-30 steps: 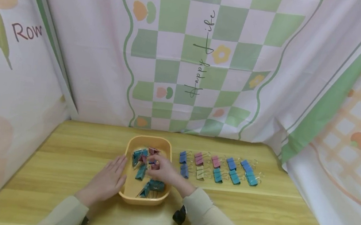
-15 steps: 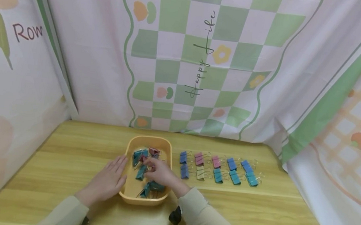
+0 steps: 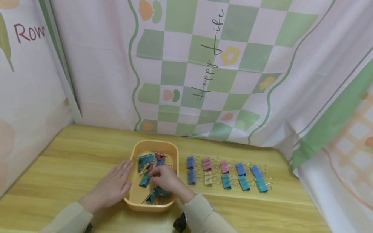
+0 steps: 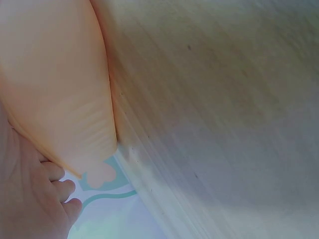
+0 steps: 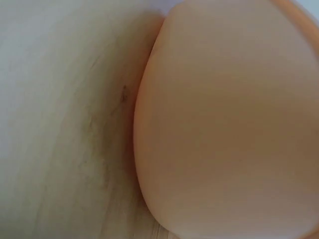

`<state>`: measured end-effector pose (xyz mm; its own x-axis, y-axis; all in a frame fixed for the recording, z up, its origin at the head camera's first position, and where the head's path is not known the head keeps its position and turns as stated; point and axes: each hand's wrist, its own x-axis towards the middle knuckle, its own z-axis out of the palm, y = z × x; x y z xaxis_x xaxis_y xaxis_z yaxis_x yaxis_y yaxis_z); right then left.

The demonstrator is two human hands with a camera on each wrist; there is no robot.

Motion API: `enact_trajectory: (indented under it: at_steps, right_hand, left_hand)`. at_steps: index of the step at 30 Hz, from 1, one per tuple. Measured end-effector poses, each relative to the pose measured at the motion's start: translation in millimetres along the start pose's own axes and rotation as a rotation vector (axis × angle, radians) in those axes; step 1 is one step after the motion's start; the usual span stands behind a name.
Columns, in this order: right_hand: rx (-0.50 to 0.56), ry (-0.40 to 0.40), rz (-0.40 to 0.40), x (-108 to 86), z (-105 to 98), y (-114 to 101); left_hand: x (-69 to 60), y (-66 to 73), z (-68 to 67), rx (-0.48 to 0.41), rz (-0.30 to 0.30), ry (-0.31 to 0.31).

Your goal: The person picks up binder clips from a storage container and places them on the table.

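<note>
Looking down at the tabletop (image 3: 230, 220), we saw the left hand (image 3: 112, 187) lying along the left wall of the orange-yellow tray (image 3: 148, 208), fingers extended and grasping nothing, presumably to keep it from sliding. The right hand (image 3: 167, 180) reached inside over the right rim, fingers bent beside a teal binder clip (image 3: 144, 180) in the jumble; we could not tell whether they pinched anything. To the right, other clips (image 3: 224, 167) lay in far and near rows, handles pointing right, probably aligned so that we could tell each apart.
</note>
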<state>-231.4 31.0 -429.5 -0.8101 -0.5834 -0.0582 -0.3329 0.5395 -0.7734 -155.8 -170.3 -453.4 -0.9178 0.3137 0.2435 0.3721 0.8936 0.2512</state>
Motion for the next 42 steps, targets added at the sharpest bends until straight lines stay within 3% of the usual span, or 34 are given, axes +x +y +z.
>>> enact_trajectory:
  at_steps: [11,20,29,42]
  right_hand:
    - [0.035,0.020,-0.011,-0.7,3.3,2.9]
    - [0.138,0.005,0.016,2.2,5.2,4.5]
    - [0.348,0.007,0.049,-0.1,2.1,2.5]
    - [0.556,0.043,0.053,-4.6,-2.5,1.0]
  left_hand:
    - [0.0,1.0,-1.2,0.003,-0.004,-0.016]
    - [-0.1,1.3,-1.8,0.001,-0.005,-0.014]
    - [0.3,2.1,-2.8,-0.005,-0.011,-0.021]
    - [-0.2,2.0,-2.2,0.004,0.002,-0.004]
